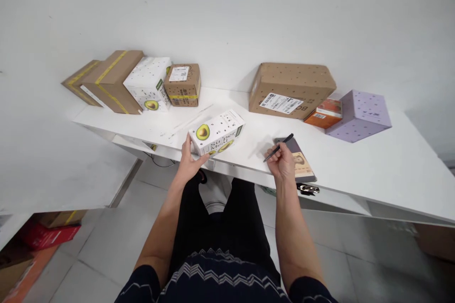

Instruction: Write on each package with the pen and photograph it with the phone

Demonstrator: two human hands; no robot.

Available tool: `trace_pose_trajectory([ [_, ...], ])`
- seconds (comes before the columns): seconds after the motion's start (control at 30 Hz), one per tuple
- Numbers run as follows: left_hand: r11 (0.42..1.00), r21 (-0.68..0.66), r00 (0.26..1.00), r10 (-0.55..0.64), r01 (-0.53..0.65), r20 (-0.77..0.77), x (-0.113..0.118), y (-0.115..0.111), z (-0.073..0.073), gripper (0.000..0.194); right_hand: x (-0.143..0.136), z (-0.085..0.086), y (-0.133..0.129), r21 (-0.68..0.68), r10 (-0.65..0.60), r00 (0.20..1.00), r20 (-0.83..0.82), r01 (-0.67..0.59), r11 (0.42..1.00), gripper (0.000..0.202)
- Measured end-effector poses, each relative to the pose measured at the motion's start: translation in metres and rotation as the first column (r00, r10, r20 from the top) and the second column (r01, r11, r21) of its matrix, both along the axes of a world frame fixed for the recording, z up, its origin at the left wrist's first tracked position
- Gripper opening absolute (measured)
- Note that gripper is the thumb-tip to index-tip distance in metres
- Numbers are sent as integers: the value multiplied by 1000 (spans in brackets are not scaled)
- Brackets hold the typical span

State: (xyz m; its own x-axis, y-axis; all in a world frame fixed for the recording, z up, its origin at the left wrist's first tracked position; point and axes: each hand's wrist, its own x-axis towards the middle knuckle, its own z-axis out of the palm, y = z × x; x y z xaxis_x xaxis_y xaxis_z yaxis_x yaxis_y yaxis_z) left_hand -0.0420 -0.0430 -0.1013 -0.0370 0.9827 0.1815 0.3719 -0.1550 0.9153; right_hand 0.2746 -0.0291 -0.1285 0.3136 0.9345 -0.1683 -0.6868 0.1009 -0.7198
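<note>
My left hand (190, 161) grips the near left end of a white box (219, 131) printed with avocados and the words "Super Meal". The box lies at a slant near the table's front edge, its far right end turned away from me. In my right hand (282, 163) is a dark pen (275, 150), its tip pointing down and left. Partly behind that hand lies a notebook (301, 163) with a dark upper part and a tan printed picture. My right fingers are wrapped around the pen just above the notebook's left side.
Along the wall on the white table (373, 170) stand brown cartons (115, 80), another avocado box (149, 80), a small labelled carton (182, 85), a large brown carton (291, 87), an orange box (324, 113) and a lilac box (362, 116). A red box (53, 234) sits low at left.
</note>
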Motion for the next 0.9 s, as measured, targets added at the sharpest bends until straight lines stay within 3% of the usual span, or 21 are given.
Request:
trace_pose_trajectory([
  [0.1,990,124,993,82,-71,-90,2,1,4,99,1,6,-2,-47,64,998,-1,-64,997,54],
  [0.23,904,405,942,244,-134,-232,17,-2,10,71,-8,20,-3,-35,20,1000,-7,-20,999,41],
  [0.33,814,560,867,381,-152,-319,31,-4,16,51,-22,44,-1,82,16,999,45,-20,996,20],
  [0.4,788,596,829,432,-156,-355,39,-4,20,43,-32,63,3,128,17,987,160,-38,991,20],
  [0.5,800,584,834,413,-141,-365,42,0,22,41,-45,88,13,178,21,935,353,-89,980,32],
  [0.57,830,535,873,370,-158,-317,36,4,20,51,-53,94,24,214,-4,887,462,-107,971,32],
  [0.67,917,362,952,248,-170,-181,18,13,11,73,-65,84,39,210,-27,831,556,-109,972,35],
  [0.73,971,222,991,110,-91,-74,7,19,5,83,-72,69,45,142,35,821,570,-141,980,38],
  [0.83,994,110,998,-21,15,58,-3,25,4,92,-80,52,43,46,116,816,566,-171,984,44],
  [0.9,999,47,993,-26,21,118,-5,28,8,93,-83,50,38,38,104,813,573,-153,987,46],
])
